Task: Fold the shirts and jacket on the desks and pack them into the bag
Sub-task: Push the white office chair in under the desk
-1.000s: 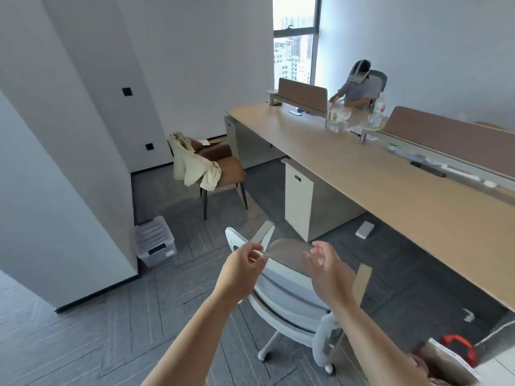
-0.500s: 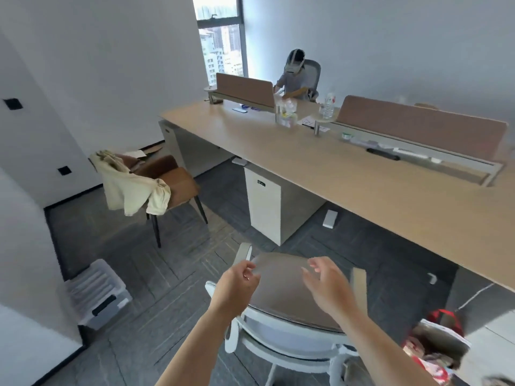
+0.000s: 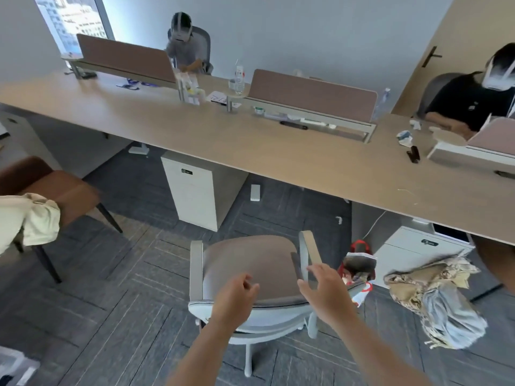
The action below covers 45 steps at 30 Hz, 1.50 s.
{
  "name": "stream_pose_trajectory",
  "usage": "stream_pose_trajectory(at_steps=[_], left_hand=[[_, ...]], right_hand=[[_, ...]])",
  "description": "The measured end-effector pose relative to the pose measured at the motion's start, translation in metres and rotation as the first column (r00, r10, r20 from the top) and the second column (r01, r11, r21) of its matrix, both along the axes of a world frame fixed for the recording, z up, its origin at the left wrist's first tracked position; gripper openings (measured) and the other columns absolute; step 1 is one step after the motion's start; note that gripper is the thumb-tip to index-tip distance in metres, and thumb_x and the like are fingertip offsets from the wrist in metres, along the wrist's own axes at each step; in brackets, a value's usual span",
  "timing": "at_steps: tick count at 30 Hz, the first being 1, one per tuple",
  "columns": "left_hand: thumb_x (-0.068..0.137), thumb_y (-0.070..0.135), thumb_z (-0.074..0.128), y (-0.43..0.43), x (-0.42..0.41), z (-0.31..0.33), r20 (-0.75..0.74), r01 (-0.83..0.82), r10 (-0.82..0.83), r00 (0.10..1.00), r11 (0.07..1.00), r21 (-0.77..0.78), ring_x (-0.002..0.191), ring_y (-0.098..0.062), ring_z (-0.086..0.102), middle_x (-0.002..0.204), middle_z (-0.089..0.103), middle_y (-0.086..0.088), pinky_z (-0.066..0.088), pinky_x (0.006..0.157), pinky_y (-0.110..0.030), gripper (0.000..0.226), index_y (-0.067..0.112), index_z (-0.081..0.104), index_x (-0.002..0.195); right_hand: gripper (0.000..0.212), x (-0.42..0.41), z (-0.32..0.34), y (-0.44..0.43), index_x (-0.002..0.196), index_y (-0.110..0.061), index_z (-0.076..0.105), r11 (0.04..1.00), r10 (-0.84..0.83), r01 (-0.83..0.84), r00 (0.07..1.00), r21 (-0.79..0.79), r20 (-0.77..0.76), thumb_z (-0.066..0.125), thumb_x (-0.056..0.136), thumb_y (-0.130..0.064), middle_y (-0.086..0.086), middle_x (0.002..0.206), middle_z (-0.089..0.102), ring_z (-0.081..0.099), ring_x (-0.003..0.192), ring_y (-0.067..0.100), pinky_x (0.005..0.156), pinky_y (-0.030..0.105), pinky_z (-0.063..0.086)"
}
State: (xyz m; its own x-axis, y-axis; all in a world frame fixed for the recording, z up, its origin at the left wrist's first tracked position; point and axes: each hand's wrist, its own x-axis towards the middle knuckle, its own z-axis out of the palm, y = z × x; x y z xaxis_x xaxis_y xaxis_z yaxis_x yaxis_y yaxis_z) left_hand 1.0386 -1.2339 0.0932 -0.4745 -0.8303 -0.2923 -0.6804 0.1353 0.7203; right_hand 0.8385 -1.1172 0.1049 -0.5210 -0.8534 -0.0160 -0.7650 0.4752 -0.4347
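Note:
My left hand (image 3: pixel 237 298) hovers over the back edge of a grey office chair (image 3: pixel 250 263), fingers loosely curled and holding nothing. Over the chair's right armrest, my right hand (image 3: pixel 326 292) is held with relaxed fingers and is also empty. A bag with red handles (image 3: pixel 359 264) stands open on the floor just right of the chair. Farther right lies a crumpled heap of camouflage and pale grey clothes (image 3: pixel 434 299). A cream jacket (image 3: pixel 30 218) hangs over a brown chair (image 3: pixel 64 193) at the far left. The long wooden desk (image 3: pixel 250 143) runs across the view.
Two people sit behind the desk, one at the back (image 3: pixel 186 45), one at the right (image 3: pixel 473 101). Brown divider screens (image 3: pixel 312 93), bottles and small items stand on the desk. White drawer cabinets (image 3: pixel 192 190) sit under it. Grey carpet lies between the chairs.
The view has swung right: the jacket chair slid to the left edge, and the bag and the clothes heap came fully into view. Both hands stay empty in front of me.

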Motion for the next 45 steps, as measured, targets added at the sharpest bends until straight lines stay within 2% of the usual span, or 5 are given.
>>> stream_pose_trajectory(at_steps=[4, 9, 13, 26, 45], left_hand=[[0.098, 0.043, 0.053, 0.003, -0.001, -0.005, 0.043, 0.008, -0.005, 0.999, 0.998, -0.068, 0.081, -0.011, 0.060, 0.084, 0.062, 0.011, 0.048, 0.079, -0.028, 0.036, 0.020, 0.058, 0.126], [0.095, 0.060, 0.043, 0.017, -0.006, -0.004, 0.269, 0.051, 0.002, 0.963, 0.980, -0.190, 0.097, -0.010, 0.062, 0.090, 0.070, 0.012, 0.014, 0.121, -0.042, 0.049, 0.024, 0.061, 0.123], [0.083, 0.082, 0.032, 0.026, 0.000, -0.008, 0.375, 0.053, 0.030, 0.926, 0.976, -0.210, 0.092, -0.013, 0.060, 0.070, 0.066, 0.012, -0.002, 0.121, -0.053, 0.065, 0.028, 0.068, 0.082], [0.071, 0.092, 0.039, 0.016, 0.005, -0.014, 0.319, 0.155, -0.049, 0.947, 0.936, -0.316, 0.091, -0.005, 0.054, 0.081, 0.062, 0.018, 0.022, 0.090, -0.031, 0.066, 0.034, 0.069, 0.076], [0.065, 0.093, 0.043, -0.119, 0.039, -0.015, 0.268, 0.410, -0.334, 0.904, 0.854, -0.320, 0.077, 0.000, 0.053, 0.066, 0.061, 0.013, 0.030, 0.104, -0.037, 0.069, 0.028, 0.063, 0.064]], right_hand=[[0.048, 0.012, -0.013, 0.005, 0.129, -0.021, 0.060, 1.000, -0.017, 0.017, 1.000, 0.022, 0.005, 0.056, 0.092, -0.052, -0.007, 0.125, 0.061, 0.054, 0.114, 0.010, 0.100, 0.028, 0.045], [0.066, 0.009, -0.025, 0.009, 0.124, -0.026, 0.062, 0.999, -0.005, 0.007, 0.999, 0.053, -0.043, 0.038, 0.085, -0.073, -0.010, 0.120, 0.063, 0.056, 0.114, 0.012, 0.103, 0.036, 0.041], [0.079, 0.007, -0.022, 0.012, 0.122, -0.031, 0.063, 0.984, 0.088, -0.078, 0.994, 0.158, -0.059, 0.034, 0.078, -0.090, -0.014, 0.124, 0.062, 0.051, 0.122, 0.011, 0.107, 0.037, 0.031], [0.089, -0.017, -0.028, 0.013, 0.097, -0.031, 0.069, 0.975, 0.187, -0.176, 0.979, 0.137, -0.077, 0.030, 0.060, -0.102, -0.014, 0.098, 0.064, 0.054, 0.107, 0.013, 0.110, 0.041, 0.027], [0.080, 0.067, -0.028, -0.037, 0.062, -0.031, 0.060, 0.957, -0.270, 0.278, 0.958, 0.081, -0.093, 0.032, 0.052, -0.105, -0.016, 0.072, 0.054, 0.051, 0.079, 0.006, 0.094, 0.039, 0.034]])
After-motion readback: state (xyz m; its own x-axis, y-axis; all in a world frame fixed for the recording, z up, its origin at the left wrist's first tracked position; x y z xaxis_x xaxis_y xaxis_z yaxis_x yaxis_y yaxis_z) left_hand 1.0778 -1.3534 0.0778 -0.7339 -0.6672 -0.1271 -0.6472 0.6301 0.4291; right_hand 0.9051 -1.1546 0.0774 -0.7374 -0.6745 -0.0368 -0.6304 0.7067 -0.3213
